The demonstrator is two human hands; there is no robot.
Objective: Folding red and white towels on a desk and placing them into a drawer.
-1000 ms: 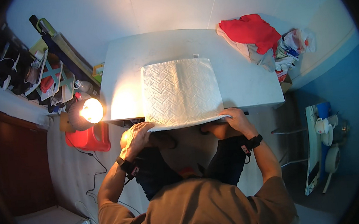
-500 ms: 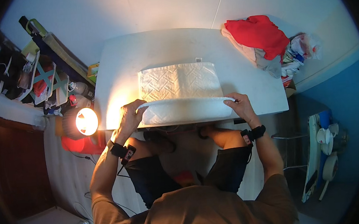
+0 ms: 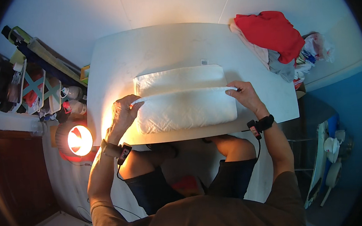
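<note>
A white cloth (image 3: 186,112) with a raised zigzag pattern lies across the front half of the table, and its near part is folded up. My left hand (image 3: 124,113) pinches the left end of the lifted edge between thumb and fingers. At the other end, my right hand (image 3: 246,96) pinches the same edge, which stretches nearly straight between the two hands. Beyond that edge, the flat far part of the cloth shows, with a small pale label (image 3: 204,62) at its far rim. What lies under the fold is hidden.
The white table (image 3: 162,42) meets a pale wall. A red garment (image 3: 270,36) tops a clothes pile at the far right, beside plastic bags (image 3: 318,48). A lit lamp (image 3: 80,140) glows left of the table, near a crowded rack (image 3: 34,88). A folding board (image 3: 316,162) leans at right.
Both hands have carried the lifted edge away from me, across the cloth. More of the folded near part now shows, and the far part is covered more. My view has shifted slightly.
</note>
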